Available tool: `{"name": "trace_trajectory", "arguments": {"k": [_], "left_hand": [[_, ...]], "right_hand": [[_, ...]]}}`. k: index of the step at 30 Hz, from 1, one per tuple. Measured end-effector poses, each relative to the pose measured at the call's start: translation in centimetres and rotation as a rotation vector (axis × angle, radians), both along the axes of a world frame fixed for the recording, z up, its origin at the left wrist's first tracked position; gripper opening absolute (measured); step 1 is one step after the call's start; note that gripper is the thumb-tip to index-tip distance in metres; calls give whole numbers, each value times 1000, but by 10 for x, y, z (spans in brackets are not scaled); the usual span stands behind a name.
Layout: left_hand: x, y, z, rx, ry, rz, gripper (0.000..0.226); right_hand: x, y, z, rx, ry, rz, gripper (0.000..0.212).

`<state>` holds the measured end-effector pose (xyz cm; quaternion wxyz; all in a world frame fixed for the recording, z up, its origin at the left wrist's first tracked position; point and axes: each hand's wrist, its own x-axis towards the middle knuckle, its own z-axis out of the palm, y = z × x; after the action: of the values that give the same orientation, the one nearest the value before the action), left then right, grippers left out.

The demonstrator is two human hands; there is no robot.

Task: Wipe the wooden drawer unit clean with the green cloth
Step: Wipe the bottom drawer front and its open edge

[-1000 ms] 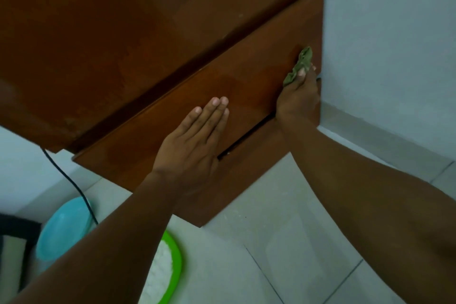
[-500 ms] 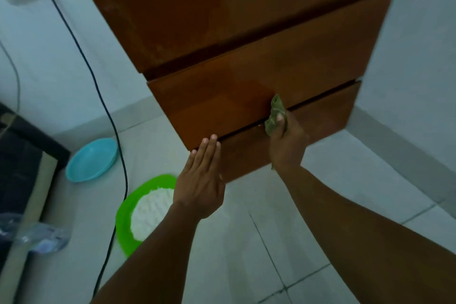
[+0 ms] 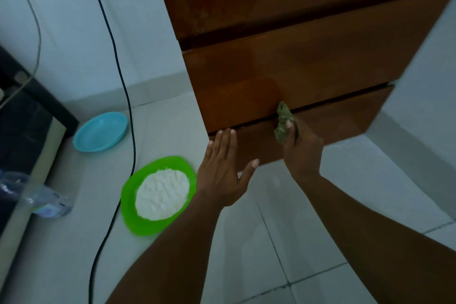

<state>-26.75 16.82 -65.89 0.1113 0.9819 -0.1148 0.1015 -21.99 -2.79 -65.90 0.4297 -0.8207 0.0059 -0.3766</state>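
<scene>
The brown wooden drawer unit (image 3: 296, 64) stands on the tiled floor against a white wall, showing two drawer fronts below its top. My right hand (image 3: 302, 150) holds a bunched green cloth (image 3: 283, 122) against the dark gap between the two drawers, near the middle of the front. My left hand (image 3: 222, 170) lies flat with fingers apart on the left part of the lower drawer front, fingertips at the gap.
A green plate (image 3: 130, 207) holding white powder lies on the floor left of the unit, a light blue dish (image 3: 101, 131) behind it. A black cable (image 3: 123, 96) runs down the wall and across the floor. A plastic bottle (image 3: 34, 195) lies by dark furniture (image 3: 22, 116) at the left.
My right hand slid the cloth leftward along the drawer gap from the right edge to the middle. My left hand dropped from the upper drawer front to the lower one. The view swung left.
</scene>
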Motion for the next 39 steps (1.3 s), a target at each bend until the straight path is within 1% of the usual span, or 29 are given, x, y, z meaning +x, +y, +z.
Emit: {"name": "trace_trajectory", "arguments": {"k": [4, 8, 12, 17, 20, 23, 28, 33, 37, 39], "left_hand": [[4, -6, 0, -85, 30, 26, 92], [2, -7, 2, -138, -17, 30, 92], [2, -9, 10, -169, -13, 56, 90], [10, -7, 16, -70, -69, 58, 79], [8, -1, 12, -18, -65, -4, 82], [3, 5, 10, -55, -49, -52, 86], [5, -3, 15, -98, -47, 3, 88], [9, -8, 21, -40, -44, 49, 88], [9, -12, 31, 10, -28, 76, 94], [7, -15, 33, -1, -10, 97, 96]], "right_hand": [[3, 0, 2, -14, 1, 25, 27], [4, -4, 0, -40, 9, 45, 30], [-1, -7, -5, -82, 43, 69, 32], [-15, -3, -4, -119, 44, 132, 26], [-17, -5, -3, -131, 46, 137, 27], [-17, -8, -2, -133, 54, 132, 30], [-18, -9, 0, -118, 53, 132, 31], [-21, -4, 0, -151, 66, 152, 31], [-26, -3, 0, -172, 53, 171, 32], [-28, -5, 1, -186, 43, 174, 32]]}}
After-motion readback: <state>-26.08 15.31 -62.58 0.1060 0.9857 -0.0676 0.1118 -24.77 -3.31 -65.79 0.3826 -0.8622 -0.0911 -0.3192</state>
